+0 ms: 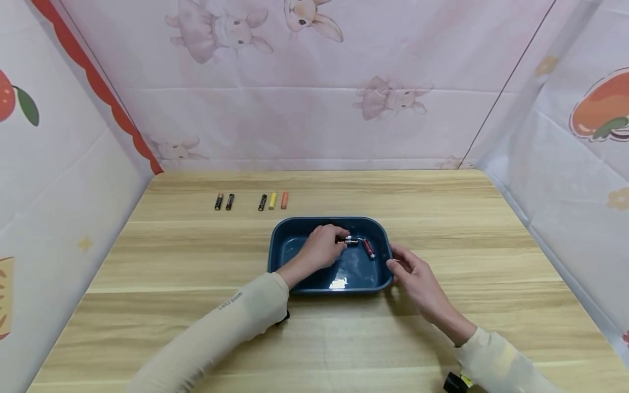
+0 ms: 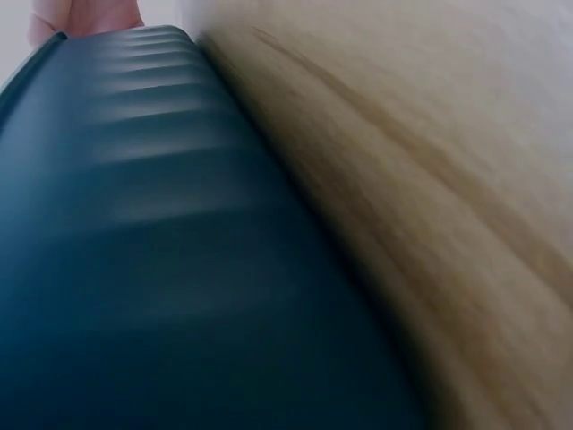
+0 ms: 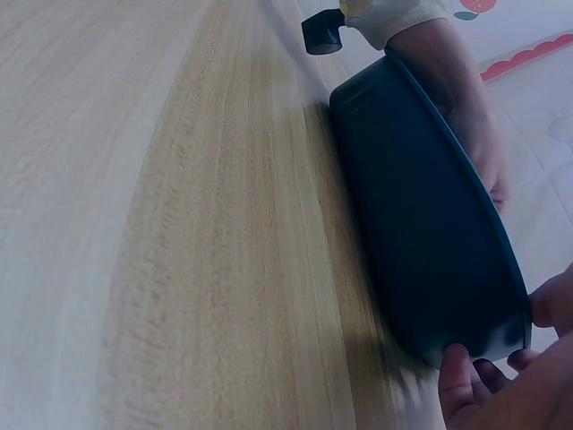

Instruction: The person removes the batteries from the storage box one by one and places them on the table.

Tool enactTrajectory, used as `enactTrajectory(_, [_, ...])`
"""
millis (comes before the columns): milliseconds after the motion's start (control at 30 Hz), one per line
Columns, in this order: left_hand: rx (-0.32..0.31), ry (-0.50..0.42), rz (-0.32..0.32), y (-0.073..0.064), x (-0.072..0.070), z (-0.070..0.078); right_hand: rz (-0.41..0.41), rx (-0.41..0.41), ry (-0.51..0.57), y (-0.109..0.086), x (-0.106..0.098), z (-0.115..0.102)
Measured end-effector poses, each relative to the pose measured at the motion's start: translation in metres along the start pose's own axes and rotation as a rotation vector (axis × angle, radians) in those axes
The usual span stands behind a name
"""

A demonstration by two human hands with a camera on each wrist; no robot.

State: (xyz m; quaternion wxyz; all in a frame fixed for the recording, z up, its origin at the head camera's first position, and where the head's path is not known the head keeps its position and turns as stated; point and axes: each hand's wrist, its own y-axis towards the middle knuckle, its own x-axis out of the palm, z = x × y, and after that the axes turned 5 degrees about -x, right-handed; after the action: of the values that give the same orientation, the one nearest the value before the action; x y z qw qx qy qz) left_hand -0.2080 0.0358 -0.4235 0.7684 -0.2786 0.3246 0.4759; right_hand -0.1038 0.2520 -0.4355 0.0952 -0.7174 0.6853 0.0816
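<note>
A dark blue rectangular tray [image 1: 354, 274] sits on the wooden table. Reaching over its near side, my left hand [image 1: 321, 248] pinches a black battery [image 1: 351, 241] at one end, low inside the tray. A dark red battery [image 1: 368, 249] lies just right of it on the tray floor. My right hand [image 1: 417, 278] holds the tray's right end, thumb at the rim and fingers against the outer wall, as the right wrist view also shows. In the left wrist view the tray's outer side [image 2: 161, 233] fills much of the picture; the left hand's grip is hidden there.
Behind the tray, two black batteries [image 1: 224, 201] stand apart from a row with a black battery [image 1: 262, 202], a yellow battery [image 1: 272, 201] and an orange-red battery [image 1: 284, 200]. Patterned cloth walls [image 1: 314, 125] border the table [image 1: 172, 262] at the back and sides.
</note>
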Motion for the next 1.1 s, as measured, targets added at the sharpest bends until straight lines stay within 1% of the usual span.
enactTrajectory(200, [-0.031, 0.013, -0.02, -0.0002, 0.0007, 0.0006, -0.005, -0.004, 0.015, -0.0014, 0.0002, -0.001])
enactTrajectory(400, [-0.022, 0.027, -0.024, -0.001, 0.0023, 0.0001, 0.004, -0.005, 0.013, -0.0021, -0.0001, -0.0013])
enactTrajectory(800, [-0.008, 0.106, -0.033, 0.0006, 0.0045, -0.001, 0.001, -0.01, -0.006, -0.0008, -0.0007, -0.0022])
enactTrajectory(900, [-0.001, 0.113, -0.036, 0.0003, 0.0049, -0.001, 0.002, -0.014, -0.002, -0.0005, -0.0007, -0.002])
enactTrajectory(1100, [0.037, 0.1, -0.054, -0.0001, 0.0054, -0.0025, -0.002, -0.008, 0.014, 0.0001, -0.0006, -0.0034])
